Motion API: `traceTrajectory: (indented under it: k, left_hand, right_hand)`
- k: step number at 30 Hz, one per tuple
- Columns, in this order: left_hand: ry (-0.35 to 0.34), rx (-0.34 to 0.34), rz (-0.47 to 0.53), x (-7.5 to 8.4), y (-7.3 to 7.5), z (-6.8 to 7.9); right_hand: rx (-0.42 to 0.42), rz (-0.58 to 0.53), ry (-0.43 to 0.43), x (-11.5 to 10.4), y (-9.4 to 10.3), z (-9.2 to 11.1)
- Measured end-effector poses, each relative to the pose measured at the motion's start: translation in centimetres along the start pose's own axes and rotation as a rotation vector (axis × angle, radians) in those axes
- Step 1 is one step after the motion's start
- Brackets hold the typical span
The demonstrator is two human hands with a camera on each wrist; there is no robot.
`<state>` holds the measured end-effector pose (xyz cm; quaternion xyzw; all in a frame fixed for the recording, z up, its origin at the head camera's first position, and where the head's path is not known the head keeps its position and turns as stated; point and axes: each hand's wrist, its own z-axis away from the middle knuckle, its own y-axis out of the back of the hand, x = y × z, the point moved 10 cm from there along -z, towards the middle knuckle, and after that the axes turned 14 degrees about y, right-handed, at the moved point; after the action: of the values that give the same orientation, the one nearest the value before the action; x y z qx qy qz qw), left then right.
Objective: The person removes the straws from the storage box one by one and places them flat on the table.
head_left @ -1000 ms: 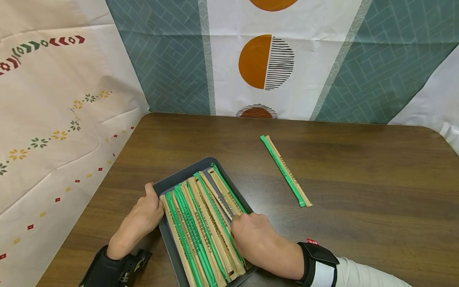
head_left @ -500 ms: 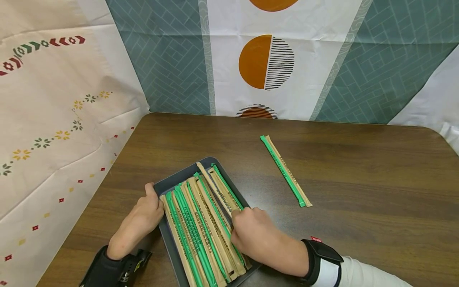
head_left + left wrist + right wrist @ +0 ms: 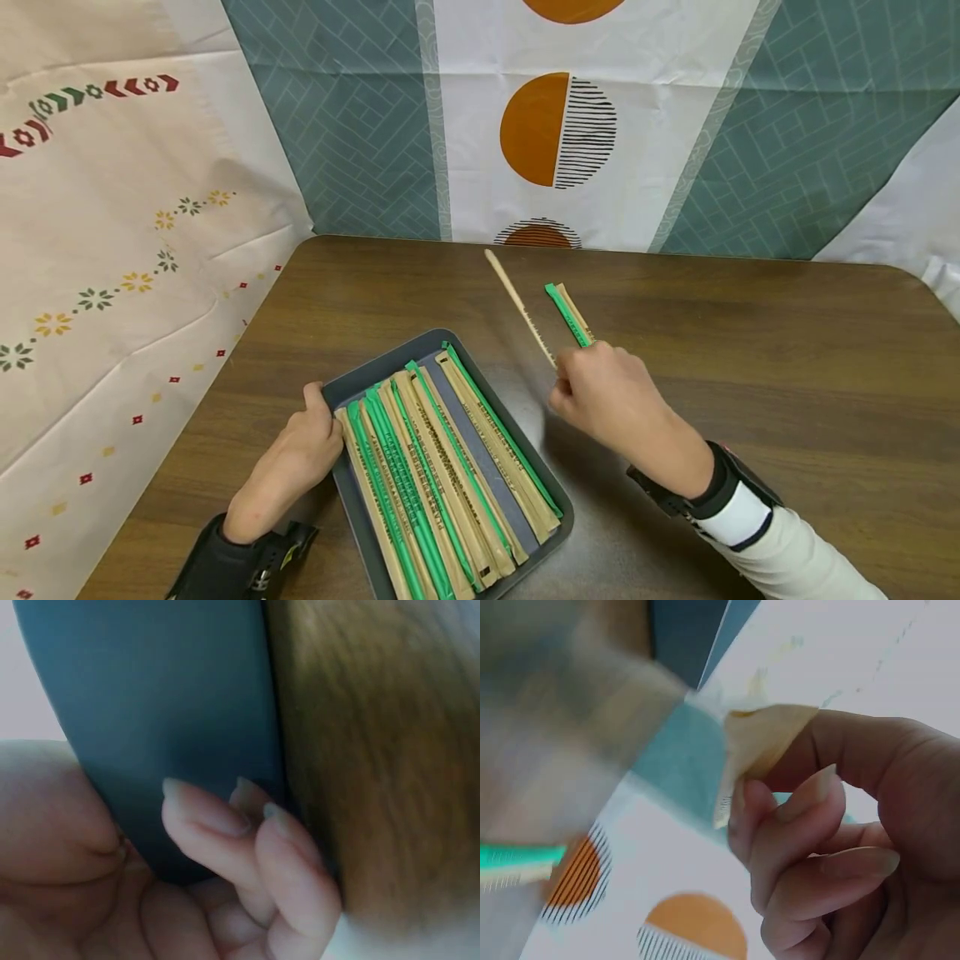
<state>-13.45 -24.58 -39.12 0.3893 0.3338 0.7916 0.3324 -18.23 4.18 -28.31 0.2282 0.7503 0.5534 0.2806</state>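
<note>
A dark grey tray (image 3: 390, 354) sits tilted on the table, filled with a row of long, slim beige and green stick packets (image 3: 420, 475). My left hand (image 3: 292, 458) grips its left rim; in the left wrist view, curled fingers lie against the outer wall (image 3: 165, 697). Beyond the tray's right side, my right hand (image 3: 618, 408) pinches the near end of a beige stick packet (image 3: 520, 307), which points to the far edge. The packet's paper end (image 3: 765, 739) shows between thumb and fingers in the right wrist view.
On the table, a green packet (image 3: 567, 315) and a beige one (image 3: 576, 313) lie side by side, partly hidden by the right hand. A brown wooden table (image 3: 787, 358) extends right. Patterned cloths (image 3: 360, 125) hang behind and at the left.
My right hand has lifted a beige stick packet out of the tray and moved up and right toward the pair on the table. A grey gap shows in the row. The left hand stays put.
</note>
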Motion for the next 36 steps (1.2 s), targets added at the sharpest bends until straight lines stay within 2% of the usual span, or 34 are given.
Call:
traceTrajectory:
  k: [4,7,10,16,20,29,33,36]
  left_hand:
    - [0.000,-0.002,-0.003,0.0,0.1,0.1]
    - [0.005,-0.002,-0.005,0.0,0.0,0.1]
    - [0.005,0.000,-0.006,-0.1,0.0,0.0]
    - [-0.006,0.016,0.002,0.1,0.1,0.0]
    - [0.000,0.019,-0.002,0.1,0.2,0.0]
    - [-0.004,0.025,-0.010,0.0,0.2,-0.1]
    - [-0.008,0.018,-0.001,0.0,0.1,-0.2]
    - [-0.004,0.013,0.006,0.0,0.1,-0.1]
  right_hand:
    - [-0.077,0.018,-0.068,3.1,-0.5,0.0]
    - [-0.149,0.016,-0.109,5.2,-1.7,0.1]
    - [-0.257,0.006,-0.163,6.7,-3.2,0.3]
    - [-0.498,-0.014,-0.237,7.6,-5.8,1.2]
    - [-0.574,-0.009,-0.242,7.5,-6.9,1.6]
    - [-0.599,0.007,-0.269,7.7,-7.1,2.0]
    - [-0.603,0.019,-0.275,7.4,-6.4,2.0]
    - [-0.501,0.031,-0.240,6.1,-4.7,1.4]
